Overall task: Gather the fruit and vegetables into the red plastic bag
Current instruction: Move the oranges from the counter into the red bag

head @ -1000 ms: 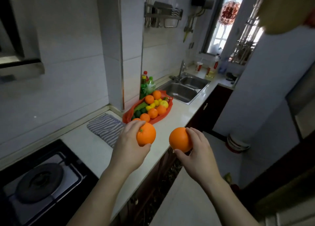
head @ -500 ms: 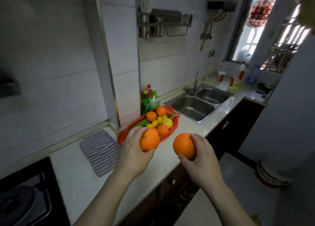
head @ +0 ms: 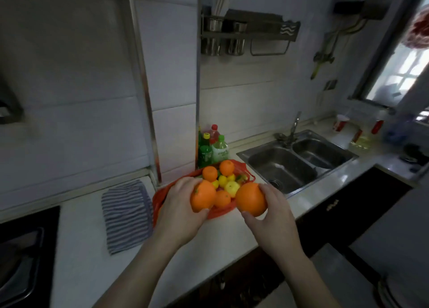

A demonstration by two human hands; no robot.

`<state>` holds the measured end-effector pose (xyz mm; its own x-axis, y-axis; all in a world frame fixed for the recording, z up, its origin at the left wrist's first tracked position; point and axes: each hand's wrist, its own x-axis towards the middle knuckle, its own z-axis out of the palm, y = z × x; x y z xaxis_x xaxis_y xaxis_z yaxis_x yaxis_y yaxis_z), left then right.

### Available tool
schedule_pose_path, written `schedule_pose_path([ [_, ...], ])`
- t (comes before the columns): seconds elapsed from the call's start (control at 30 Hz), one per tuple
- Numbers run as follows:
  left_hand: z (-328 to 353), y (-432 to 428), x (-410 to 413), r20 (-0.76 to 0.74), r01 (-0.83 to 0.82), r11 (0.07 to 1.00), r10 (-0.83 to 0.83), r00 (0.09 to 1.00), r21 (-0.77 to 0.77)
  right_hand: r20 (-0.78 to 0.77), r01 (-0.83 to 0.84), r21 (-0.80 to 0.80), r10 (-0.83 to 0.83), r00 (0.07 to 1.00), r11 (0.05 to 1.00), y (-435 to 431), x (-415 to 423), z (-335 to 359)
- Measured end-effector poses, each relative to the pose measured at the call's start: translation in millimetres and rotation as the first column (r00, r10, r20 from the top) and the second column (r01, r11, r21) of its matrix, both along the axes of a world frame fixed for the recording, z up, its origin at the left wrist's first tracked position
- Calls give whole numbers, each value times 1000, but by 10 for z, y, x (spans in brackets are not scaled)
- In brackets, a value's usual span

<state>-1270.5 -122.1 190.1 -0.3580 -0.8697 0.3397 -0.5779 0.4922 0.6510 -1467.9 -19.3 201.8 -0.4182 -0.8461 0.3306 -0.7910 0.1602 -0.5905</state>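
A red plastic bag lies open on the white counter by the wall, filled with several oranges, yellow lemons and something green. My left hand grips one orange just over the bag's near left edge. My right hand grips a second, larger orange over the bag's near right edge. The two held oranges hide the front of the bag.
Three plastic bottles stand behind the bag against the tiled wall. A striped cloth lies left of the bag, a stove further left. A double steel sink is to the right. The counter edge runs below my wrists.
Both hands carried their oranges forward from in front of the counter edge to just over the near side of the bag. The view came closer to the counter.
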Motion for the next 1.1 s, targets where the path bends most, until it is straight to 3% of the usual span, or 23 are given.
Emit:
schedule_pose_path([
  [0.2, -286, -685, -60, -36, -116, 990, 119, 992, 75, -30, -106, 104, 110, 994, 989, -965, -93, -256],
  [0.47, -749, -1411, -139, 22, -204, 949, 205, 978, 238, -26, -198, 276, 213, 977, 940, -1965, -98, -679],
  [0.8, -1396, -2081, -557, 85, -299, 834, 295, 952, 464, 61, -384, 480, 406, 912, 789, -3060, -387, -1266],
  [1.1, -1773, -2590, -613, 206, -432, 780, 380, 902, 452, 88, -518, 514, 559, 824, 684, -3649, -412, -1627],
])
